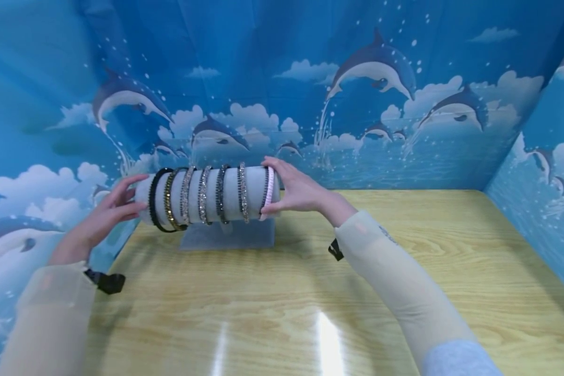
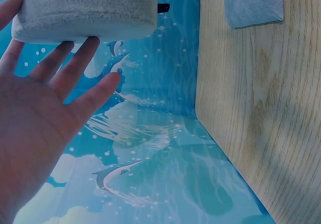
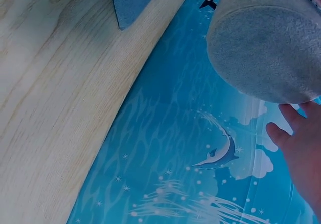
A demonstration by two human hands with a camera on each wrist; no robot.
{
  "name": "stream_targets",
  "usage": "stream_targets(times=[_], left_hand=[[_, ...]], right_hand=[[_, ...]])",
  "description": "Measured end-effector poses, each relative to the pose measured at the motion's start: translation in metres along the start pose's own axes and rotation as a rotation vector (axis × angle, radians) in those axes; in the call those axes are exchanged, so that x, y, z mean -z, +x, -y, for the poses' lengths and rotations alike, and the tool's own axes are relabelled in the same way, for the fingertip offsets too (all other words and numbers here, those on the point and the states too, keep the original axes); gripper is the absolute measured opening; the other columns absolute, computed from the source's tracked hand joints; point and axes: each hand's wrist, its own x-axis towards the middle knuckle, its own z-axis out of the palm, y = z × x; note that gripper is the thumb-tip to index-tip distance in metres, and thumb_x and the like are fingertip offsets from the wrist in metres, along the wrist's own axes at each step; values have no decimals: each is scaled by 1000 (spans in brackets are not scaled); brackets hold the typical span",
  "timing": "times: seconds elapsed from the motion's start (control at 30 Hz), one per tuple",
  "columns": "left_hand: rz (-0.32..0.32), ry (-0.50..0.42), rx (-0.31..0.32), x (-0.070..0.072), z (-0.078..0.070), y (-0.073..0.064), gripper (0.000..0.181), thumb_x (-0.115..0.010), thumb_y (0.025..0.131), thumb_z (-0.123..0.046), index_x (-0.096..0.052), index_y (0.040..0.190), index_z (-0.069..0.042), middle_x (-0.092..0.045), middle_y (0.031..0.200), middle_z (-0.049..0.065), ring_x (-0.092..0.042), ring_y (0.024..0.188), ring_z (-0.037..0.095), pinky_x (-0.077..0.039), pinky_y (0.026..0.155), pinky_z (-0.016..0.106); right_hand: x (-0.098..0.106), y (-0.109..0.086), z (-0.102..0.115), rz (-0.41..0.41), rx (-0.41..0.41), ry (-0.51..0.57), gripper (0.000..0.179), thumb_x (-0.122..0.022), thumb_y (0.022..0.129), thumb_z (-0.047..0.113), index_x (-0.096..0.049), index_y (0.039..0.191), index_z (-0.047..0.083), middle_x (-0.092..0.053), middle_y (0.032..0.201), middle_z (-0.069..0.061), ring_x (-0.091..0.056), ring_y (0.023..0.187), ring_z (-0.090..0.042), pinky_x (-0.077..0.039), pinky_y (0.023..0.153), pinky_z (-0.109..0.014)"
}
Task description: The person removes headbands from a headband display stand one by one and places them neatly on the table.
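Observation:
A grey plush display roll (image 1: 232, 193) lies crosswise on its stand, with several headbands around it. Among them are a black headband (image 1: 153, 201), a gold studded headband (image 1: 169, 201), glittery beaded headbands (image 1: 204, 194) and, at the right end, a pink headband (image 1: 268, 193). My left hand (image 1: 109, 213) touches the roll's left end, its extended fingers (image 2: 75, 68) spread against the plush rim. At the other end my right hand (image 1: 301, 187) holds the pink headband, forefinger at its top and thumb at its lower part.
The stand's grey base (image 1: 227, 237) rests on a wooden table (image 1: 244, 303) below the roll. A blue curtain (image 1: 263, 62) printed with dolphins hangs behind the table and continues along the sides. Black straps (image 1: 108, 282) circle both wrists.

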Motion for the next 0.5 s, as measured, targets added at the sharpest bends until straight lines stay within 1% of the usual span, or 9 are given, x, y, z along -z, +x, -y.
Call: stream_targets(times=[0.07, 0.2, 0.3, 0.5], left_hand=[[1, 0, 2, 0, 0, 0, 60, -49, 103, -23, -20, 154, -33, -26, 148, 14, -39, 114, 0, -42, 82, 16], [6, 9, 7, 0, -2, -1, 60, -49, 103, -24, -18, 155, -33, -23, 150, 20, -39, 114, 1, -41, 82, 16], [8, 9, 12, -1, -2, -1, 61, -49, 104, -25, -17, 155, -33, -20, 152, 24, -38, 115, 1, -41, 82, 16], [6, -7, 25, 0, -2, 0, 61, -49, 104, -25, -18, 155, -34, -19, 153, 23, -38, 115, 2, -42, 83, 17]], right_hand=[[0, -1, 0, -3, 0, 12, 100, -78, 74, 55, -22, 151, 24, -21, 156, -2, -26, 140, -24, -34, 104, -52], [2, -4, 1, -11, 6, 11, 98, -78, 76, 54, -23, 151, 22, -26, 153, -3, -29, 138, -24, -35, 103, -52], [2, -5, 1, -9, 3, -5, 98, -77, 77, 55, -22, 151, 21, -24, 155, -3, -26, 140, -24, -33, 105, -52], [3, -8, 1, -7, -9, -35, 99, -75, 76, 58, -21, 152, 24, -19, 157, -2, -22, 142, -24, -32, 106, -53]])
